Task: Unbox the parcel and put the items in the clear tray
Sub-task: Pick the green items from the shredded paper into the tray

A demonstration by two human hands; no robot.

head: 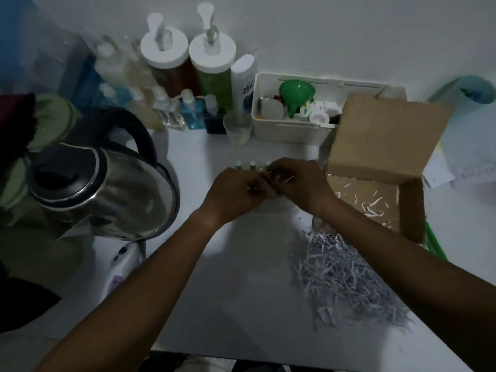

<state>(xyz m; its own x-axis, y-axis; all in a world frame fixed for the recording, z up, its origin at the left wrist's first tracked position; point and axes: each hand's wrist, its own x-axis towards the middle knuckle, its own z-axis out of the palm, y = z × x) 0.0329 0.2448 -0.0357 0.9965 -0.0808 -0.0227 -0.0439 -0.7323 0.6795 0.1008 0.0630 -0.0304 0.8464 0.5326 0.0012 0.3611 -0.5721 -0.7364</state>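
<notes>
The brown cardboard parcel box (pixel 386 146) lies open at the right with its flap raised and a few paper shreds inside. A heap of shredded grey paper (pixel 346 277) sits on the white table in front of it. My left hand (pixel 230 194) and my right hand (pixel 300 181) meet over the table's middle, both closed on a small wrapped item (pixel 268 183) that is blurred. Just behind the hands stand small green-capped bottles (pixel 252 165) in a row; the clear tray under them is barely visible.
A steel kettle (pixel 102 189) stands close on the left. Pump dispensers (pixel 212 65), several bottles and a plastic cup (pixel 239 130) line the back wall. A white organiser box (pixel 292 130) holds a green funnel (pixel 295 95). Papers lie at the far right.
</notes>
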